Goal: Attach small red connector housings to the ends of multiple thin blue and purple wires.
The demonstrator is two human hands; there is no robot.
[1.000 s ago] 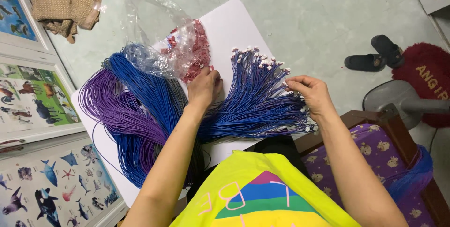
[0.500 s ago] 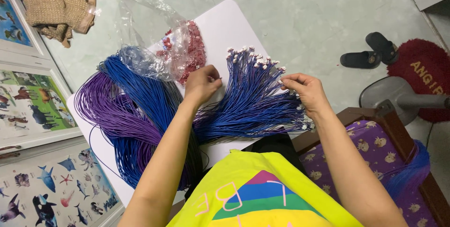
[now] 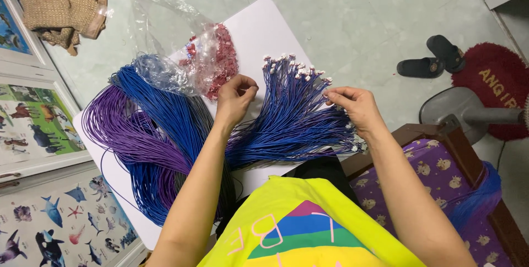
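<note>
A fan of blue wires with small white end connectors lies on a white table. My right hand pinches the connector end of one wire at the fan's right edge. My left hand hovers with fingers curled beside a clear plastic bag of small red connectors; whether it holds a piece is hidden. Left of my left arm lie coiled bundles of blue wire and purple wire.
A brown woven bag lies on the tiled floor at top left. Picture panels with animals stand at the left. Black sandals, a red mat, a grey fan base and a purple-cushioned wooden chair are at the right.
My left hand has lifted off the blue wire fan and moved toward the bag of red connectors. My right hand has stayed at the fan's right edge.
</note>
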